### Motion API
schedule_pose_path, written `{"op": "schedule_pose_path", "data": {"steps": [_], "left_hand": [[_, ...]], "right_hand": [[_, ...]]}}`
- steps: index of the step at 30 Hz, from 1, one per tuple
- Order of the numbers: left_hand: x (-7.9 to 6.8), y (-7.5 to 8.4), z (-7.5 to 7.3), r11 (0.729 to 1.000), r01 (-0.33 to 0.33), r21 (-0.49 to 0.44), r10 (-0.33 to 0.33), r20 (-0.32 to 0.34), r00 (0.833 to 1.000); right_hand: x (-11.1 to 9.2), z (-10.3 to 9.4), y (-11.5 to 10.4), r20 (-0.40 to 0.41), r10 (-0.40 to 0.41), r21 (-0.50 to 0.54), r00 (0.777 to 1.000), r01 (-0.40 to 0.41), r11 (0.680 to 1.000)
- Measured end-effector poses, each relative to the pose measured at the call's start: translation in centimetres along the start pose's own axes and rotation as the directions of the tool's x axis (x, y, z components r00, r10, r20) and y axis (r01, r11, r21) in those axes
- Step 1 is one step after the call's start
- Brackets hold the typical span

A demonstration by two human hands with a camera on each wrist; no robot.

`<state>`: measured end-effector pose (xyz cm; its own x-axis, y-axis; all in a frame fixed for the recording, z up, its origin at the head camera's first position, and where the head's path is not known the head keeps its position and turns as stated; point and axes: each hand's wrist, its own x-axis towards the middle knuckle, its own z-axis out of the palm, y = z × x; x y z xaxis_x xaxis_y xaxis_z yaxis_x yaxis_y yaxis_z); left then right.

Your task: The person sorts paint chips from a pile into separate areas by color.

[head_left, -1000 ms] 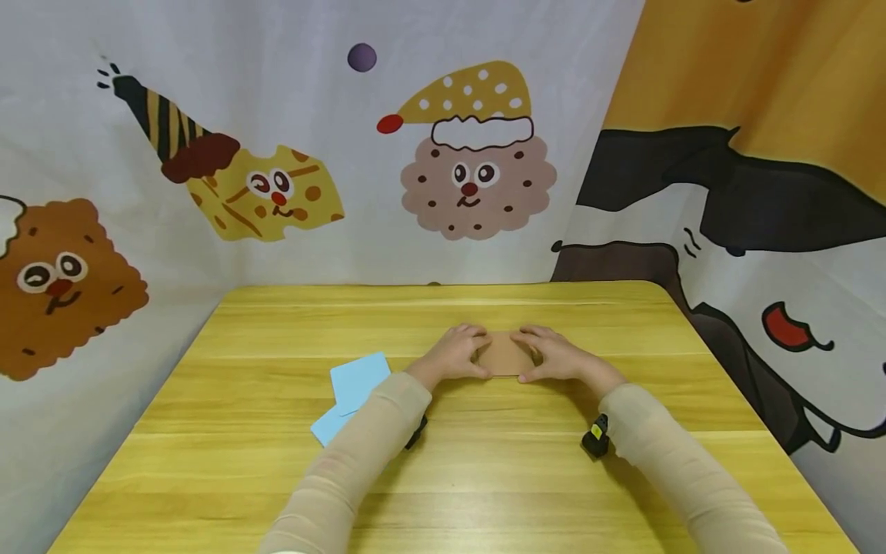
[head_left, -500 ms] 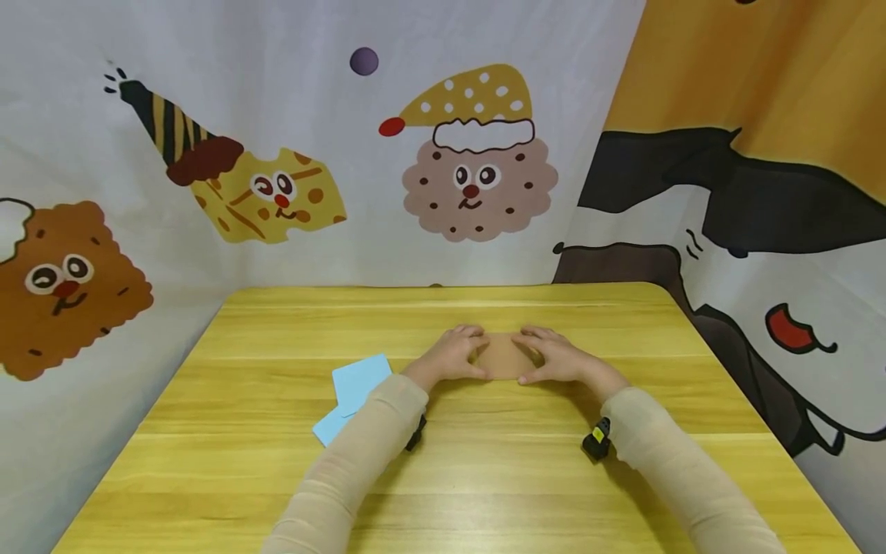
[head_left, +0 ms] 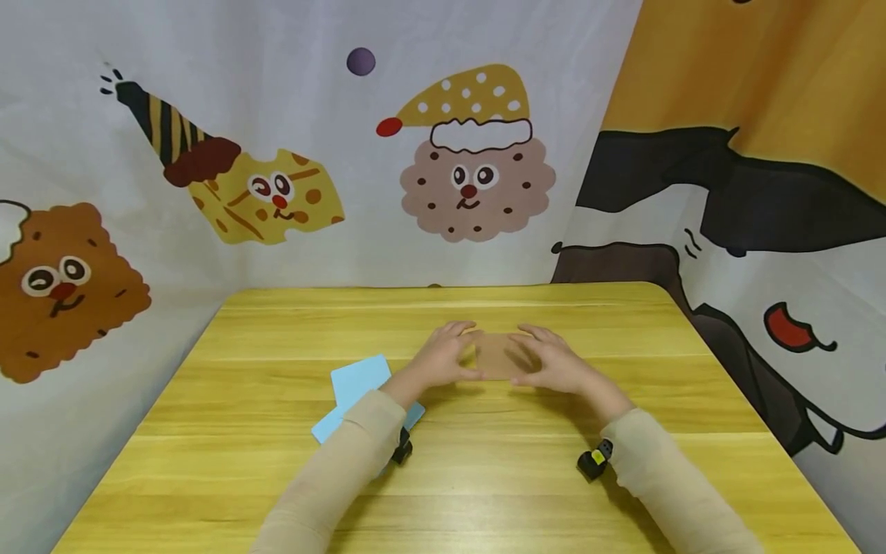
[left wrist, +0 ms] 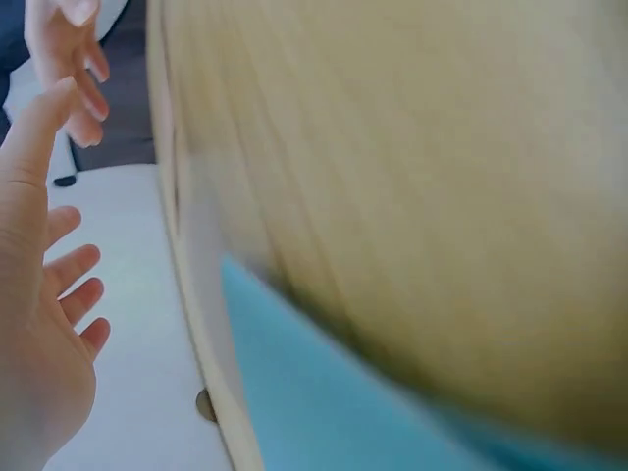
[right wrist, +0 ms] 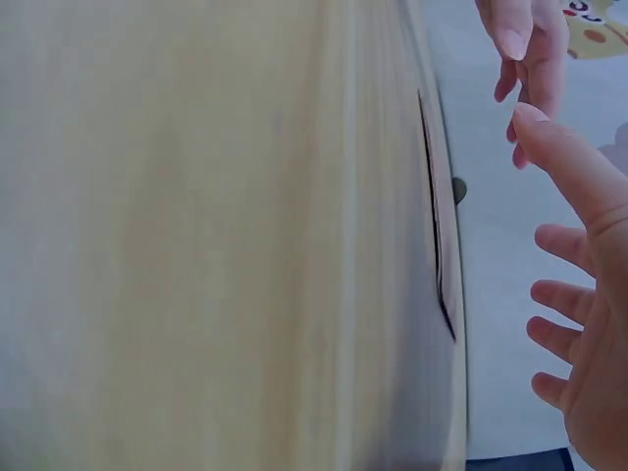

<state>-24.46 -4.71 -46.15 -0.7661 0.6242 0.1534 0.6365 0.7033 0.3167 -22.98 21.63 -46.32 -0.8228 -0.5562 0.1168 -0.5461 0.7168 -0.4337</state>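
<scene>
On the far middle of the table lies a thin, flat brown rectangular piece (head_left: 494, 355). In the right wrist view this brown piece (right wrist: 445, 226) appears edge-on, with a dark line under it. My left hand (head_left: 439, 360) hovers at its left side, fingers spread and gently bent. At its right side my right hand (head_left: 554, 365) is held in the same way, partly covering that end. The wrist views show both hands raised above the tabletop, with nothing in them. Light blue flat sheets (head_left: 358, 378) overlap on the table under my left forearm, which hides part of them.
The wooden table (head_left: 484, 477) has its far edge close behind the brown piece. A printed cartoon curtain (head_left: 291, 46) hangs behind and at both sides. Black wrist cameras sit under both sleeves.
Both hands have come away from the ends of the brown piece; the left has drawn back leftward and the fingers have spread. The brown piece stays in place. More of the blue sheets shows.
</scene>
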Motion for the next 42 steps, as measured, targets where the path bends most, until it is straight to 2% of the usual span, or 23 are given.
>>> {"op": "schedule_pose_path", "data": {"steps": [4, 13, 18, 23, 30, 35, 42], "left_hand": [[-1.3, -0.4, -1.0, 0.999, 0.019, -0.026, -0.02, -0.054, 0.998], [-4.6, -2.1, -3.1, 0.983, 0.081, -0.167, -0.103, -0.126, 0.987], [-6.7, -3.2, -3.9, 0.98, 0.102, -0.171, -0.128, -0.153, 0.98], [-8.8, -4.1, -4.2, 0.979, 0.119, -0.167, -0.145, -0.152, 0.978], [-11.3, -5.4, -4.3, 0.979, 0.129, -0.157, -0.158, -0.188, 0.97], [-12.8, -6.1, -4.5, 0.972, 0.144, -0.188, -0.178, -0.179, 0.968], [-15.0, -7.4, -4.4, 0.96, 0.166, -0.225, -0.21, -0.19, 0.959]], "right_hand": [[0.0, 0.1, -1.0, -0.021, -0.031, 0.011, 0.999, 0.031, 0.999], [1.3, 1.3, -3.4, -0.025, -0.111, 0.038, 0.993, 0.112, 0.993], [2.4, 2.3, -5.0, -0.013, -0.136, 0.056, 0.991, 0.137, 0.989], [3.6, 3.1, -6.7, 0.004, -0.137, 0.074, 0.991, 0.137, 0.988], [5.2, 4.6, -8.4, 0.025, -0.135, 0.073, 0.991, 0.132, 0.989], [6.5, 5.5, -9.5, 0.042, -0.121, 0.097, 0.992, 0.116, 0.988], [8.1, 6.5, -11.0, 0.092, -0.119, 0.058, 0.989, 0.114, 0.992]]}}
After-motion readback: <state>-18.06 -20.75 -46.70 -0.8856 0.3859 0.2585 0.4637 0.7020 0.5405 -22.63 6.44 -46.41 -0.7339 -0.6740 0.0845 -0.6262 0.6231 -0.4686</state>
